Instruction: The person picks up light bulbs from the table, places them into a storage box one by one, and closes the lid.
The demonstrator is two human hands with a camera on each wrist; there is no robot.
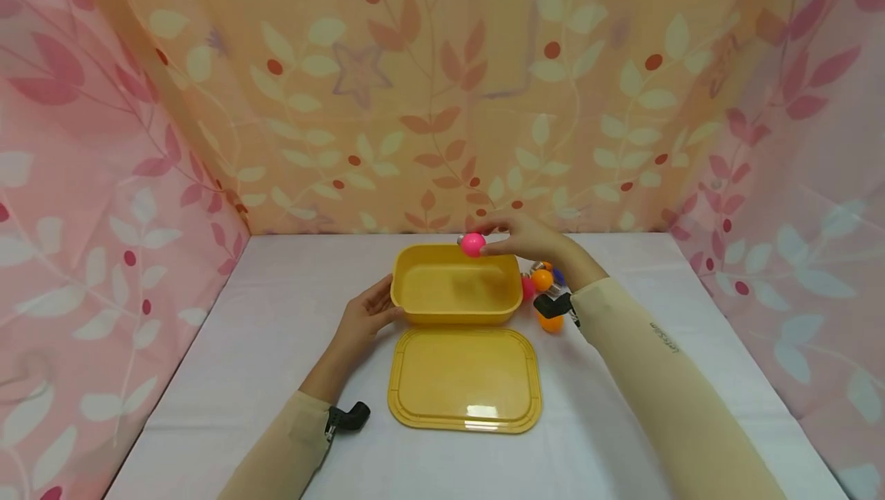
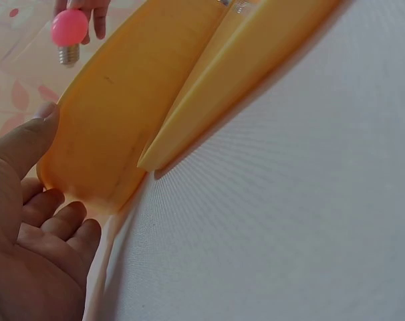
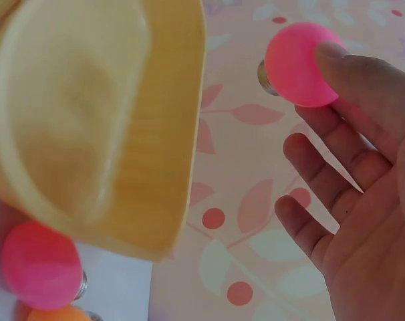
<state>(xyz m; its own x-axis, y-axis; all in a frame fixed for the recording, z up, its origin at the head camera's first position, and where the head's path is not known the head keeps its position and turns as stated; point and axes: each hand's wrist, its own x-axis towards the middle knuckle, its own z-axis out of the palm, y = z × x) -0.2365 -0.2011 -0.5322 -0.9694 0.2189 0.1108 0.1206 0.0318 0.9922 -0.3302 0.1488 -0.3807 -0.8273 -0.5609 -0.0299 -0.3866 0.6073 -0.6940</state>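
Observation:
My right hand (image 1: 528, 243) pinches a pink light bulb (image 1: 473, 245) between thumb and fingers, over the far right part of a yellow plastic box (image 1: 456, 317). In the right wrist view the bulb's metal screw base points toward the box and the other fingers are spread. The lidless box shows a bare floor in the head view. My left hand (image 1: 364, 314) holds the box's left end; in the left wrist view its thumb lies at the edge and its curled fingers at the corner. The yellow lid (image 1: 465, 381) lies flat just in front of the box.
Right of the box several bulbs lie in a cluster: a pink bulb (image 1: 528, 287), an orange bulb (image 1: 542, 279), a blue bulb (image 1: 558, 277) and a nearer orange bulb (image 1: 551, 322). A white cloth covers the table (image 1: 276, 293). Patterned curtains (image 1: 429, 100) stand behind and at both sides.

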